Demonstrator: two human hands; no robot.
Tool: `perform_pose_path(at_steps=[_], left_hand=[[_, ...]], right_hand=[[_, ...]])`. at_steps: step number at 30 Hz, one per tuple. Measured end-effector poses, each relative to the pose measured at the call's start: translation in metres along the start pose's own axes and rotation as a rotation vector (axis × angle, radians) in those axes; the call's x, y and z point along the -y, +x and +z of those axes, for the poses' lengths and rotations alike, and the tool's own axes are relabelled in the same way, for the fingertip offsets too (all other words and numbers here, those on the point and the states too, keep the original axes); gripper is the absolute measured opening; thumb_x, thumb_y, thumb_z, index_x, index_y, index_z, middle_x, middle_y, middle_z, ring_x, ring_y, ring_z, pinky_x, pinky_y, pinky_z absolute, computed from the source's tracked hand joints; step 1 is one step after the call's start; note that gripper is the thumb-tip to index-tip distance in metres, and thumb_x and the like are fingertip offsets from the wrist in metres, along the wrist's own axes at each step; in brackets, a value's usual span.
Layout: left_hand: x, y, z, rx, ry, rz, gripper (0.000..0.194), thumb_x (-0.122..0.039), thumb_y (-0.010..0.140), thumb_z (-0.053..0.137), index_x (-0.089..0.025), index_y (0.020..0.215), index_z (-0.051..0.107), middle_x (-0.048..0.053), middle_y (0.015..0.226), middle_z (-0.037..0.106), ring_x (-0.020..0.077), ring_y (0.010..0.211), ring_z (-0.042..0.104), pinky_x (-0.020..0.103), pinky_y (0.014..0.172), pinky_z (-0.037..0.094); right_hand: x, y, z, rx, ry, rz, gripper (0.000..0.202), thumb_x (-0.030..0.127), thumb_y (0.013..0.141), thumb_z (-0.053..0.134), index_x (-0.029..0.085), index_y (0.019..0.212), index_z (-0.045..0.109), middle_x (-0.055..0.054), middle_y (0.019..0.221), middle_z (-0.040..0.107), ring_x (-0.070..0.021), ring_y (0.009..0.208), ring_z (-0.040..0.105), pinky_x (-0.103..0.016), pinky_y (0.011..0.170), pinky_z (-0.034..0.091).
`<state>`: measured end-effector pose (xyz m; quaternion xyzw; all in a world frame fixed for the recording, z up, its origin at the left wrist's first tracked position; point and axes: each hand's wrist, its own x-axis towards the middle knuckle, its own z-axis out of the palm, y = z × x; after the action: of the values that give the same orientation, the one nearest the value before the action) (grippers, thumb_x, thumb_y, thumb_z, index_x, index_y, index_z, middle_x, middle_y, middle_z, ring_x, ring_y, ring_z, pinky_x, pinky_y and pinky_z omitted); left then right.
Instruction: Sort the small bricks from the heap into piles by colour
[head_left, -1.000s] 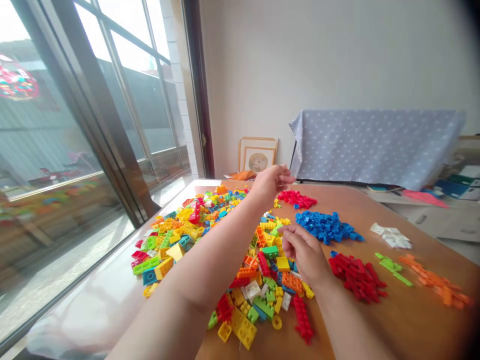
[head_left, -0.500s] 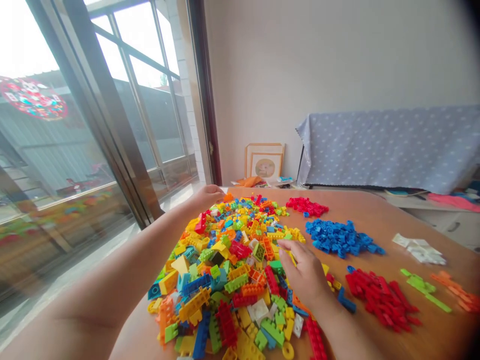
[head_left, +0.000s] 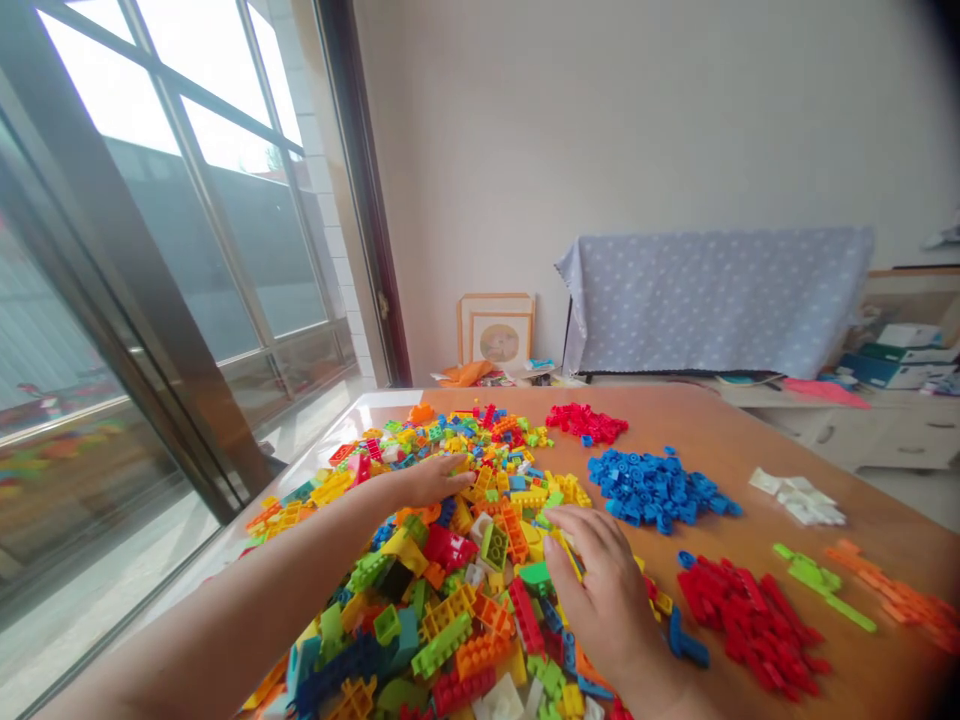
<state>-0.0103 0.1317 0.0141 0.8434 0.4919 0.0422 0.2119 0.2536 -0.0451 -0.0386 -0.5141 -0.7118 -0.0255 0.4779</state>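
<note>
A large heap of mixed toy building bricks (head_left: 450,640) in yellow, green, orange, red and blue spreads over the table. My left hand (head_left: 442,478) reaches across the heap's middle, its fingers stretched out to the right just over yellow bricks. My right hand (head_left: 604,570) rests at the heap's right side, thumb and curved fingers apart, with yellow bricks showing in the gap. Near its thumb lie a green brick (head_left: 535,577) and a long red brick (head_left: 527,617). Nothing shows as held in either hand, though the undersides of the fingers are hidden.
Sorted piles lie to the right: small red bricks (head_left: 587,423), blue bricks (head_left: 652,487), long red bricks (head_left: 750,620), white pieces (head_left: 799,498), light green pieces (head_left: 821,583) and orange pieces (head_left: 892,590). A window (head_left: 217,200) stands at left. Behind the table is a cloth-covered object (head_left: 705,300).
My left hand has come from the heap's far left edge in to its middle. My right hand stays at the right side, its fingers slightly more curved. The view has turned right.
</note>
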Motion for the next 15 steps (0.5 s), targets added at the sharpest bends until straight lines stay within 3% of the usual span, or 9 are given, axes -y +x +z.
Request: perform_pose_path(at_steps=[4, 9, 12, 15], left_hand=[[-0.017, 0.001, 0.009, 0.069, 0.003, 0.052, 0.082, -0.077, 0.093, 0.041, -0.020, 0.151, 0.050, 0.014, 0.160, 0.044, 0.0349, 0.146, 0.042, 0.046, 0.123, 0.032], [-0.046, -0.020, 0.008, 0.108, 0.055, 0.118, 0.085, -0.075, 0.090, 0.049, -0.022, 0.156, 0.044, 0.016, 0.162, 0.039, 0.0397, 0.139, 0.049, 0.052, 0.117, 0.040], [-0.054, -0.029, 0.000, 0.161, 0.066, 0.183, 0.075, -0.067, 0.090, 0.057, -0.024, 0.150, 0.052, 0.015, 0.154, 0.051, 0.0368, 0.133, 0.055, 0.047, 0.113, 0.045], [-0.050, -0.018, -0.014, 0.193, 0.077, 0.215, 0.053, -0.060, 0.091, 0.059, -0.028, 0.132, 0.068, 0.009, 0.134, 0.067, 0.0308, 0.121, 0.063, 0.041, 0.105, 0.049]], right_hand=[[-0.001, -0.001, 0.002, 0.010, -0.029, 0.015, 0.028, 0.028, 0.098, 0.057, 0.025, 0.126, 0.063, -0.010, 0.124, 0.068, -0.0303, 0.118, 0.060, -0.052, 0.101, 0.050], [0.000, -0.001, 0.004, 0.036, -0.048, 0.025, 0.028, 0.028, 0.099, 0.058, 0.025, 0.126, 0.062, -0.010, 0.124, 0.067, -0.0301, 0.120, 0.059, -0.053, 0.102, 0.049], [0.000, -0.001, 0.006, 0.041, -0.056, 0.046, 0.028, 0.029, 0.099, 0.058, 0.025, 0.126, 0.062, -0.011, 0.124, 0.067, -0.0307, 0.119, 0.059, -0.053, 0.101, 0.050], [0.000, 0.000, 0.007, 0.035, -0.050, 0.067, 0.028, 0.028, 0.098, 0.058, 0.025, 0.126, 0.063, -0.011, 0.124, 0.067, -0.0305, 0.119, 0.060, -0.053, 0.101, 0.050]])
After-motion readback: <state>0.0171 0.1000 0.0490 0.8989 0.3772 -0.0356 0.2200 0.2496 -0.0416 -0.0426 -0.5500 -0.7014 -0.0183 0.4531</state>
